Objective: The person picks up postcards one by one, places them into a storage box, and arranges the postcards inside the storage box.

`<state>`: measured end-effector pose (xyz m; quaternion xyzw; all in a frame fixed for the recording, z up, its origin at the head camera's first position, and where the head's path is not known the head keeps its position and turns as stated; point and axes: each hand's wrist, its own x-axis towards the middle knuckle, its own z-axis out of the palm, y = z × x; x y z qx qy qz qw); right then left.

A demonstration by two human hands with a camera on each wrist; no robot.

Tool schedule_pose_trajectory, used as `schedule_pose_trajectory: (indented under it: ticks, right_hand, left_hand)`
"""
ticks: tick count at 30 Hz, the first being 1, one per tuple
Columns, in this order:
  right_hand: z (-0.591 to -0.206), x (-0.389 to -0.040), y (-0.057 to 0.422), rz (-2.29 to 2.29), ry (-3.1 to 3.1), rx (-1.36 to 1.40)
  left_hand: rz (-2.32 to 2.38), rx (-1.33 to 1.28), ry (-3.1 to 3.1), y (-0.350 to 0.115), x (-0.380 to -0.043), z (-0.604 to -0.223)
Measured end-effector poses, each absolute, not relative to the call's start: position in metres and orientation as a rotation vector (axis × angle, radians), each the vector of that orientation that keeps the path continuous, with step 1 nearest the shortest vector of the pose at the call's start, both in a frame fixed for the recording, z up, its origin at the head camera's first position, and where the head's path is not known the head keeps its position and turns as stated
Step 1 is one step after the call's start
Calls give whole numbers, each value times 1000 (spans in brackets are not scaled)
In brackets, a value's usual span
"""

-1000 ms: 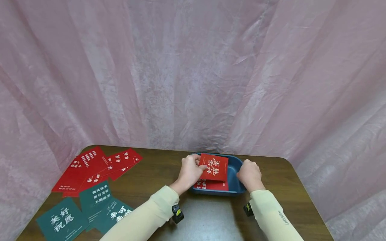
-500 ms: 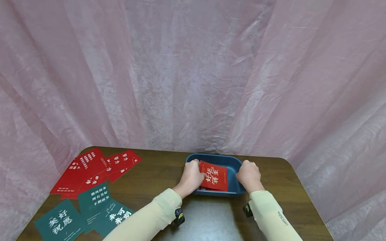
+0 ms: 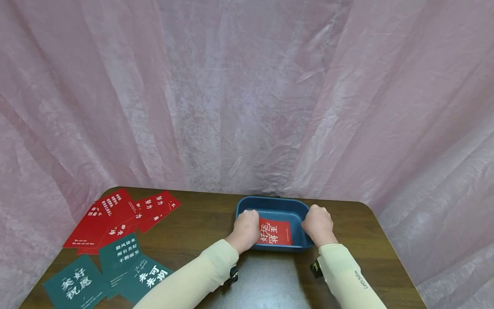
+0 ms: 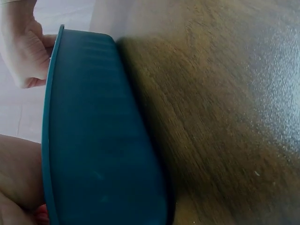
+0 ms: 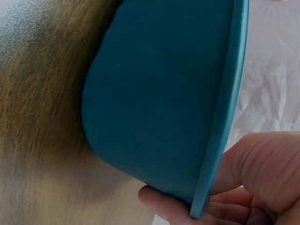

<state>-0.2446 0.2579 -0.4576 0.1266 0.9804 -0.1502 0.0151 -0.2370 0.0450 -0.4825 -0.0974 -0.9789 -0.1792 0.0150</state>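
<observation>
A deep blue plastic tray stands on the table near its far edge. My right hand grips its right end; in the right wrist view the thumb and fingers pinch the rim from both sides. A square red card with white Chinese characters lies in the near part of the tray. Over the tray's left side, my left hand sits right at the card's left edge, knuckles up. Its fingertips are hidden in the head view and mostly behind the tray wall in the left wrist view; I cannot tell whether they hold the card.
Several overlapping red cards lie at the table's far left. Closer to me are several dark green cards with white writing, partly overlapping. A pink curtain hangs behind the wooden table.
The left hand has lowered the red card into the tray, over the red one lying there, and moved nearer to me. My right hand has stayed on the tray's right end.
</observation>
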Motion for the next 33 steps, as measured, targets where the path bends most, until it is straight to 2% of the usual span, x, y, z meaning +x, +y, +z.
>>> schedule_pose_trajectory:
  ticks: [9,26,33]
  right_hand:
    - [-458,-247,257,-460,3057,400]
    - [-455,-244,255,-465,3045,400]
    - [-456,-244,254,-454,3072,392]
  left_hand:
    - [-420,-317,-3056,47,-237,-484]
    - [-444,-221,-3133,51,-234,-481]
    - [-445,-266,-3118,48,-232,-480]
